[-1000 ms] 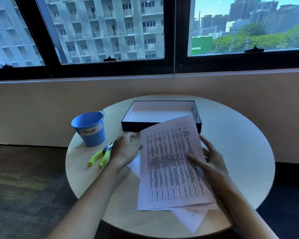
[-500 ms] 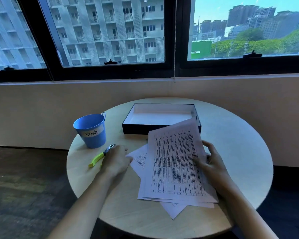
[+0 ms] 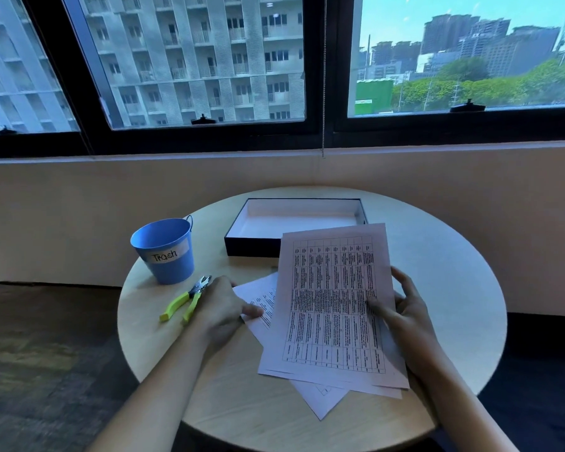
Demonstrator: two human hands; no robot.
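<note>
The right hand point(image 3: 405, 316) pinches the right edge of the printed sheets point(image 3: 333, 305), thumb on the table of text and fingers behind. The pages stand tilted, their far edge raised in front of the black box point(image 3: 252, 247) and their near edge down on the round table point(image 3: 454, 288). The left hand point(image 3: 221, 308) rests on the lower sheet point(image 3: 262, 303), which lies askew beneath them, with the thumb flat on the paper. I cannot tell whether its fingers curl under the edge.

I count at least two pages in that pinch, and their near corners are already fanned apart. Held by one edge only, the bottom page could slide out and drop, or the paper could crease at the thumb. The near corner of the lowest page sits close to the table's rim, so a careless drag might send it to the floor. The plier-style tool point(image 3: 186, 300) lies just beside the left wrist, and the blue Trash bucket point(image 3: 163, 252) stands near. A sideways sweep of that hand could knock either one.
</note>
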